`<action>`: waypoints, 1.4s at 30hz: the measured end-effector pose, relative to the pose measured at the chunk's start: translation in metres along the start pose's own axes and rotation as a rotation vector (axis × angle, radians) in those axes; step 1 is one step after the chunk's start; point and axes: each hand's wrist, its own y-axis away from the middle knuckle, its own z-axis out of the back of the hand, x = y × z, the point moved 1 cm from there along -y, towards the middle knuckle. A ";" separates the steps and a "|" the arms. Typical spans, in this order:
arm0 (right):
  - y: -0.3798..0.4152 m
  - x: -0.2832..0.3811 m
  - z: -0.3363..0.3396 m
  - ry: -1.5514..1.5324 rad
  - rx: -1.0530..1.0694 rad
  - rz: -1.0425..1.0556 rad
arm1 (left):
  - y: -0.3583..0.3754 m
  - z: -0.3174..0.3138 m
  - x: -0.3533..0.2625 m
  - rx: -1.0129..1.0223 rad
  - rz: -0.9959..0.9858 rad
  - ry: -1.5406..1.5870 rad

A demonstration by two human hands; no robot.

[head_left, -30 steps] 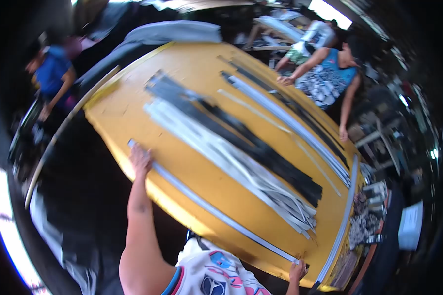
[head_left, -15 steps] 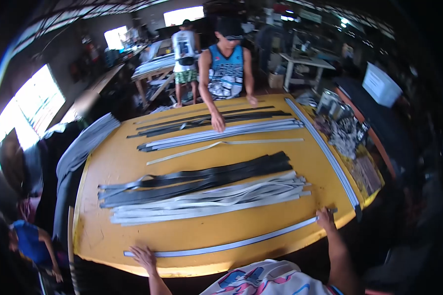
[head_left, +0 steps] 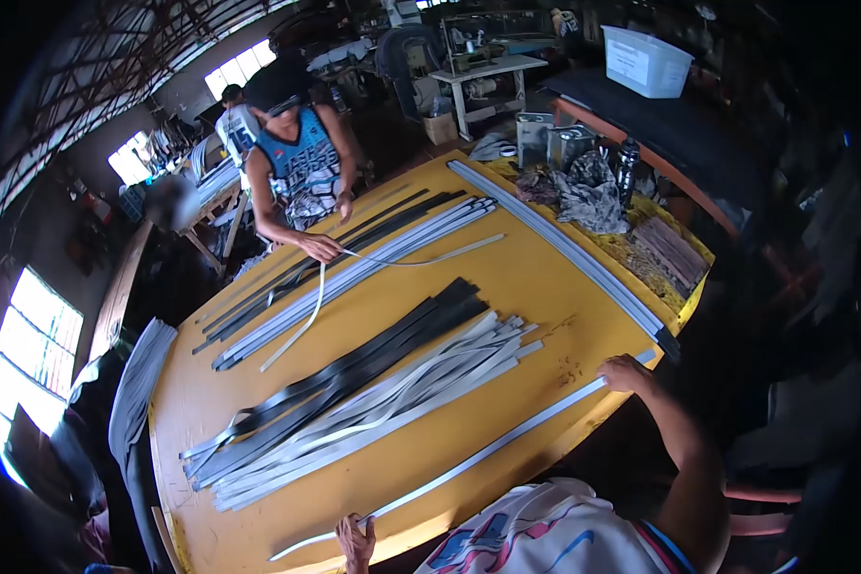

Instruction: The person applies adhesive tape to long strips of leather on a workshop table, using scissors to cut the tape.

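Observation:
A long pale strip (head_left: 493, 447) lies along the near edge of the yellow table (head_left: 354, 478). My left hand (head_left: 356, 543) touches it near its lower left end, fingers closed round it. My right hand (head_left: 627, 374) is closed on the strip close to its other end. Beyond it lie a bundle of white strips (head_left: 383, 421) and a bundle of black strips (head_left: 354, 368). Farther off is a bundle of grey strips (head_left: 354, 277). Across the table a person (head_left: 297, 163) in a blue top lifts a thin pale strip (head_left: 430, 260) by its middle.
Long grey strips (head_left: 564, 251) run along the table's right side. Past them are crumpled plastic (head_left: 593, 196), metal cans (head_left: 569, 143) and a dark bottle (head_left: 628, 167). A white bin (head_left: 646, 62) stands at the back right. Grey material (head_left: 139, 392) hangs at the left edge.
The view has turned. My left hand has gone from spread fingers to closed on the strip. The person opposite has taken hold of the thin pale strip and raised its middle.

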 end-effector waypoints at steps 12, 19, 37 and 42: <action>0.177 -0.348 -0.117 -0.041 0.087 -0.445 | -0.245 -0.011 -0.256 0.228 -0.427 0.003; 0.301 -0.400 -0.195 -0.627 -0.117 -0.811 | -0.468 -0.012 -0.530 0.050 -0.985 0.080; 0.194 -0.365 -0.133 -1.243 -0.073 -0.628 | -0.527 -0.369 -0.641 0.229 -0.136 0.096; 0.220 -0.343 -0.103 -1.290 -0.024 -0.669 | -0.523 -0.349 -0.648 0.206 -0.133 0.084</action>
